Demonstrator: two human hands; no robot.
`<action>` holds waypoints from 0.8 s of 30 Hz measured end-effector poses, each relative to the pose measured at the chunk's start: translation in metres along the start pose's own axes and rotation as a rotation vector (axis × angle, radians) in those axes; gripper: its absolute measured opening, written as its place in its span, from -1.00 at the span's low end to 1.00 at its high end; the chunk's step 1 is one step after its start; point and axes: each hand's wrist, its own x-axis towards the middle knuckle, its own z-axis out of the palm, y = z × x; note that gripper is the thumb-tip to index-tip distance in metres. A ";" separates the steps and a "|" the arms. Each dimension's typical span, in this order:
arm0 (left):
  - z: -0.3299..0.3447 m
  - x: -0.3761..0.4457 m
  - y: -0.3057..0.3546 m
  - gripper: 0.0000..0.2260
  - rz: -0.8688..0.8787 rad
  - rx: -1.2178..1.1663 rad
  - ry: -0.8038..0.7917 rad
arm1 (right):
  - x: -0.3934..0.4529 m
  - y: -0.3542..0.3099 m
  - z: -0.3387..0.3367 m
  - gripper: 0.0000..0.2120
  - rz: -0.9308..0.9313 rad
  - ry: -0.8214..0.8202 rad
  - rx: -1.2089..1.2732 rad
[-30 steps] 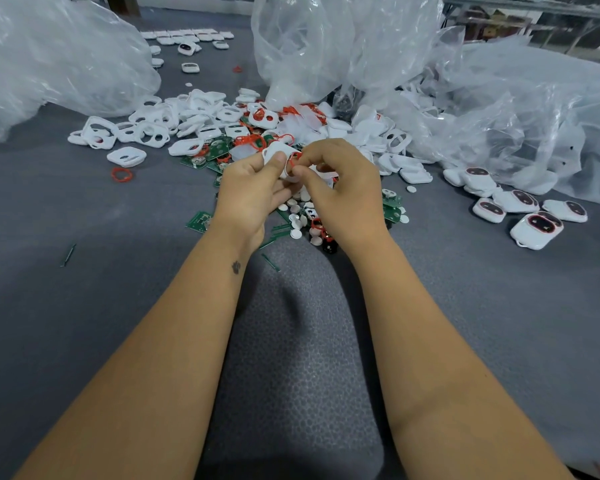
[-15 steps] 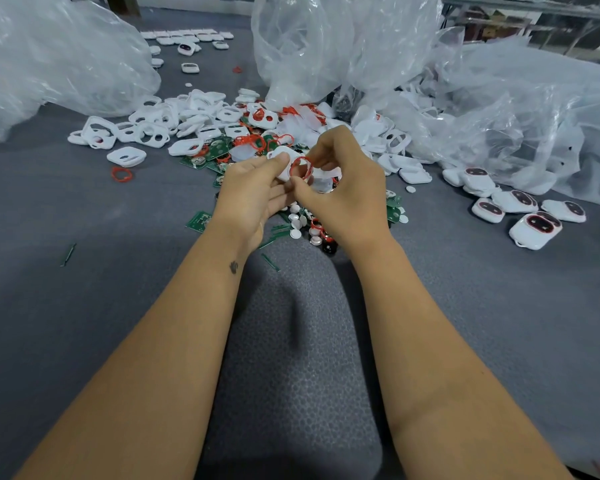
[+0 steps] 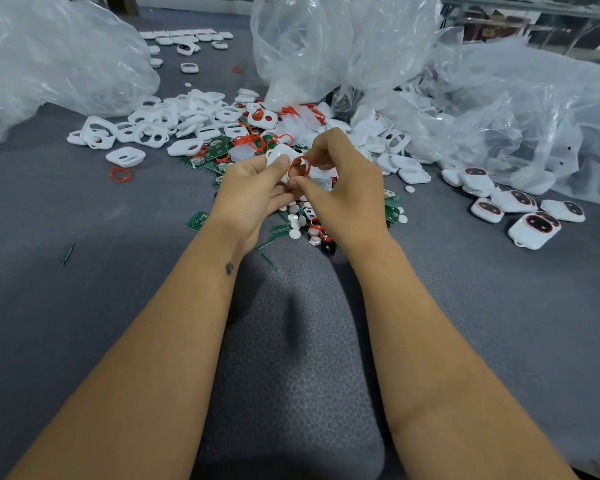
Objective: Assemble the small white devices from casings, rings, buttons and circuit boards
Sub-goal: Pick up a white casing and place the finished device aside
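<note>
Above the grey worktop [image 3: 84,306], the left hand [image 3: 253,199] grips a white plastic casing [image 3: 280,157], thumb pressed on its face. The right hand [image 3: 343,192] pinches a thin red ring [image 3: 299,166] between thumb and forefinger, touching the casing's right edge.

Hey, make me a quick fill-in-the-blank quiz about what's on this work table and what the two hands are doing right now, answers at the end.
1. The right hand pinches a ring whose colour is ____.
2. The left hand holds a casing whose colour is ____.
3. The finished devices lie on the table's ____ side.
4. The circuit boards scattered under the hands are ____ in colour.

Answers: red; white; right; green
</note>
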 end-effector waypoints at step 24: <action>0.000 0.000 0.001 -0.88 -0.007 -0.197 -0.068 | 0.000 -0.015 0.005 -0.62 0.333 0.020 0.455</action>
